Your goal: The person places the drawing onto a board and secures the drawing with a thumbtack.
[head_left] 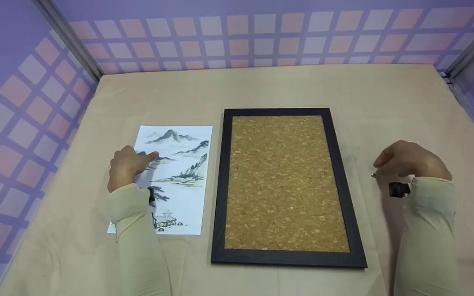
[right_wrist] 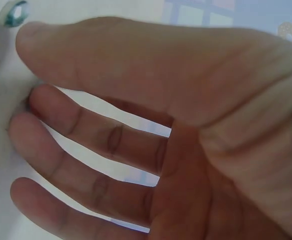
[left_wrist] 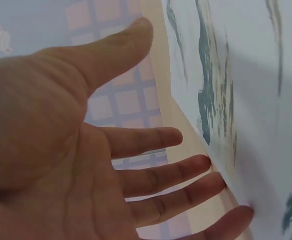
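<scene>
A sheet of paper printed with an ink landscape (head_left: 179, 164) lies on the cloth at the left. My left hand (head_left: 128, 166) is at its left edge, thumb stretched over the picture. In the left wrist view the straight fingertips (left_wrist: 218, 179) reach the paper's edge. To the right of the corkboard, a small shiny metallic piece (head_left: 373, 175) sits right by my right thumb tip; it appears as a glossy oval (right_wrist: 14, 14) in the right wrist view. My right hand (head_left: 412, 160) has gently bent fingers, their tips at the cloth, and the index finger is mostly hidden behind the thumb.
A corkboard (head_left: 282, 185) with a black frame (head_left: 218, 197) lies flat between the hands. Beige cloth (head_left: 278, 88) covers the table. Purple panels with a checked pattern (head_left: 237, 41) stand at the back and sides.
</scene>
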`<state>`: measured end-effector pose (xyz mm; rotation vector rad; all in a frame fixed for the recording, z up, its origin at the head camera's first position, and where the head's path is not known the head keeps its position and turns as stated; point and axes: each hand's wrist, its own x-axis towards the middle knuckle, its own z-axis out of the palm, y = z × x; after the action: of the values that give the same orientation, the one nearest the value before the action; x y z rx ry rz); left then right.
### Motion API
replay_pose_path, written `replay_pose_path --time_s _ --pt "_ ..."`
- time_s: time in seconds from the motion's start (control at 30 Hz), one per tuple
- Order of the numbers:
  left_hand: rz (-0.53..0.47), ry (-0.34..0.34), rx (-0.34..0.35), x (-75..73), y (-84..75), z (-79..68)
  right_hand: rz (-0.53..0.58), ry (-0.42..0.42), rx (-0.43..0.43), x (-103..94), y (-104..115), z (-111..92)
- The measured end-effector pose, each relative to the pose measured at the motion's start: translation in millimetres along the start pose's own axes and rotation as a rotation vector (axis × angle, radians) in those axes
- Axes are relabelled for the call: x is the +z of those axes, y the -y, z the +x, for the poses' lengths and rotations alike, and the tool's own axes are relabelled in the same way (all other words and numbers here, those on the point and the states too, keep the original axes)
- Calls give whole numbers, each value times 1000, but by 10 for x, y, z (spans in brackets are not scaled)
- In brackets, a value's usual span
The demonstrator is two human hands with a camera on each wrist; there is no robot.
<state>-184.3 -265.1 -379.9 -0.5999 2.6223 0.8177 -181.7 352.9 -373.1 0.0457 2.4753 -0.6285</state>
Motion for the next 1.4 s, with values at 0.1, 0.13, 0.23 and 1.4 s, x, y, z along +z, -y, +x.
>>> replay_pose_path --time_s 0.1,0.13,0.23,1.4 --pt "2 -20 10 17 22 13 -12 -14 8 17 1 11" --pt "-2 -28 12 24 30 18 -17 -16 13 20 0 14" --pt "-24 -39 5 46 47 24 -35 -20 14 29 -5 24" --pt "-92 -163 23 -71 42 -13 42 61 -50 59 43 124"
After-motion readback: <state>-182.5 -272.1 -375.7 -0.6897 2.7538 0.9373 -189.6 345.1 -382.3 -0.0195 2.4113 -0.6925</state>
